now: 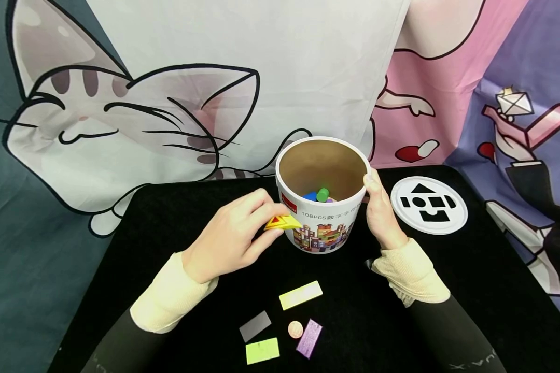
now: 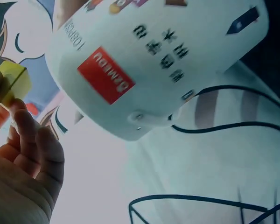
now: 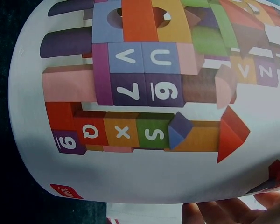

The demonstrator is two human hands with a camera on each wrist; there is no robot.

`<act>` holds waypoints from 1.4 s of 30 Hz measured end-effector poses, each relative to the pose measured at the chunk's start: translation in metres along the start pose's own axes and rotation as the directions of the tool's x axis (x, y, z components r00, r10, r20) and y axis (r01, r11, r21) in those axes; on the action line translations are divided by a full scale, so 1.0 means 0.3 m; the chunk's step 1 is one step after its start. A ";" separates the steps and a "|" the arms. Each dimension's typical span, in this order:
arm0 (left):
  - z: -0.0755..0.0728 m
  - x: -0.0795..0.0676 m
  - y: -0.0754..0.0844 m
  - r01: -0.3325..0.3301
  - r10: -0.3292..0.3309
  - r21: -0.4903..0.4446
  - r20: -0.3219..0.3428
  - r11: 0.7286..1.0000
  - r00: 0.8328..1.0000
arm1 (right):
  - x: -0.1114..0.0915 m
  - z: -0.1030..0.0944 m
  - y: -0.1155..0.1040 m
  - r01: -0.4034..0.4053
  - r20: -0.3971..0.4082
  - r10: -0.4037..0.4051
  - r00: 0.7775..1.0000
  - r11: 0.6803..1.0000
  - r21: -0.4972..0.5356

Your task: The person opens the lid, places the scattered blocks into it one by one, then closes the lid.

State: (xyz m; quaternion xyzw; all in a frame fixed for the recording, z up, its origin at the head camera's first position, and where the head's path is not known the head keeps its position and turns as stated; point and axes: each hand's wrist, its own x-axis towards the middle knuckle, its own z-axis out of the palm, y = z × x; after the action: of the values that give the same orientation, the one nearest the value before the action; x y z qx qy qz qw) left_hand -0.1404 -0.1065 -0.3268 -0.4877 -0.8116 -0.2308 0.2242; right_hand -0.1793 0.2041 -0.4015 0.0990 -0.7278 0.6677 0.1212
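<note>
Pinching the block (image 1: 283, 223) near the bucket (image 1: 327, 219) with the left hand (image 1: 235, 235), gripping the bucket's right side with the right hand (image 1: 383, 215); likely handling light, stiff, best pinching flat faces.

Red-on-yellow block (image 1: 287, 223), printed white bucket (image 1: 325, 216)

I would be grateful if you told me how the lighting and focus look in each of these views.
Head view: light is fairly even, though the long yellow block looks washed out; left wrist view: bluish and hazy, with the left hand partly in shadow; right wrist view: print on the bucket is readable, with grey shading toward its lower right.
</note>
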 end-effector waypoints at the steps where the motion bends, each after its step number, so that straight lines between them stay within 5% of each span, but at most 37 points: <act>1: -0.006 0.012 -0.002 -0.003 0.003 0.002 -0.007 1.000 1.000 | 0.000 0.000 -0.002 0.000 0.001 0.000 1.000 1.000 0.003; 18: -0.001 0.191 -0.064 0.015 -0.009 0.059 -0.107 0.998 0.994 | 0.004 -0.007 0.006 0.037 -0.014 -0.037 0.999 0.999 -0.010; 42: 0.108 0.241 -0.143 0.064 -0.062 0.063 -0.040 0.996 0.997 | 0.005 -0.006 0.014 0.013 0.007 -0.013 1.000 1.000 -0.002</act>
State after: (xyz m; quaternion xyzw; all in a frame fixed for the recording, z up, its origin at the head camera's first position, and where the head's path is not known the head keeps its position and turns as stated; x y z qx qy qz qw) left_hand -0.2140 -0.0556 -0.3167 -0.4500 -0.8291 -0.2208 0.2478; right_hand -0.1819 0.2061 -0.4048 0.1059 -0.7281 0.6660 0.1229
